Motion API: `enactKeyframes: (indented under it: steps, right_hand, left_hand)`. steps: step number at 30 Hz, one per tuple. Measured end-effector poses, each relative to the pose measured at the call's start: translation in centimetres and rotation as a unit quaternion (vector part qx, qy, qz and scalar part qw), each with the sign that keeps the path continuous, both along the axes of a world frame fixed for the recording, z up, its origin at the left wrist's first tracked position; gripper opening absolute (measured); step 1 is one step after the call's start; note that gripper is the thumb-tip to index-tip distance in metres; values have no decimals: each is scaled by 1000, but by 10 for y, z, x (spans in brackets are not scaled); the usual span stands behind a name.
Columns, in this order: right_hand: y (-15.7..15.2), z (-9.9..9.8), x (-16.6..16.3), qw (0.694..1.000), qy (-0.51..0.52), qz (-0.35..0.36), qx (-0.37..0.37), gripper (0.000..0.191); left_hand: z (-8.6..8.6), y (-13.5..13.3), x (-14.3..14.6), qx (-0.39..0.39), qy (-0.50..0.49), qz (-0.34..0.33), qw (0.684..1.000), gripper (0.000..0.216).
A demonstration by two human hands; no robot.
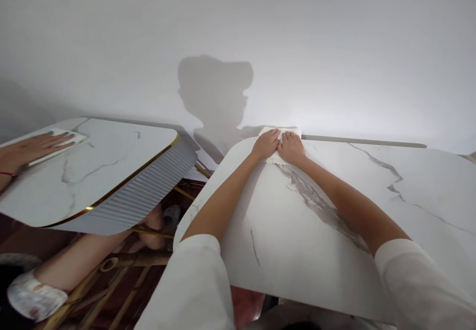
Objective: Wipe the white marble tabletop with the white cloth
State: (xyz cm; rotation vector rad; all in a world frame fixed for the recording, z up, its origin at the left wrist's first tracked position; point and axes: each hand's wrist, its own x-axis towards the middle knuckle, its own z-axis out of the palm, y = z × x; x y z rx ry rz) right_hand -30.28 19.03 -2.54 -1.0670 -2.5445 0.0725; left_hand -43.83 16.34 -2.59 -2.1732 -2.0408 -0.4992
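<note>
Marbled tabletop [275, 221], centre to lower right of frame. White cloth [274, 158], just above centre, along its far edge. Left hand [267, 144] and right hand [292, 147], loosely spread, ungripping, press it down (paired, presumably, for even pressure).

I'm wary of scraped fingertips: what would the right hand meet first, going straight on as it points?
The right hand would probably meet the wall beyond the cloth; depth is unclear.

Muted grey light casts a capped-head shadow [215, 89] on the pale wall [342, 47]; gold trim [89, 208] glints, the lower left is dim
</note>
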Motion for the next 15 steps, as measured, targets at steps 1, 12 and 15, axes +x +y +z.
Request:
enactKeyframes:
  steps: [1,12,15]
  right_hand:
    - [-3,0,6,1000,-3,-4,2,53]
    - [-102,-5,47,999,25,2,22,56]
    - [-138,-3,51,999,26,21,11,56]
  left_hand:
    - [0,-1,5,-2,3,-9,1000,48]
    - [-7,-96,32,-7,3,-66,998,51]
    - [-9,-137,35,-3,4,-53,999,52]
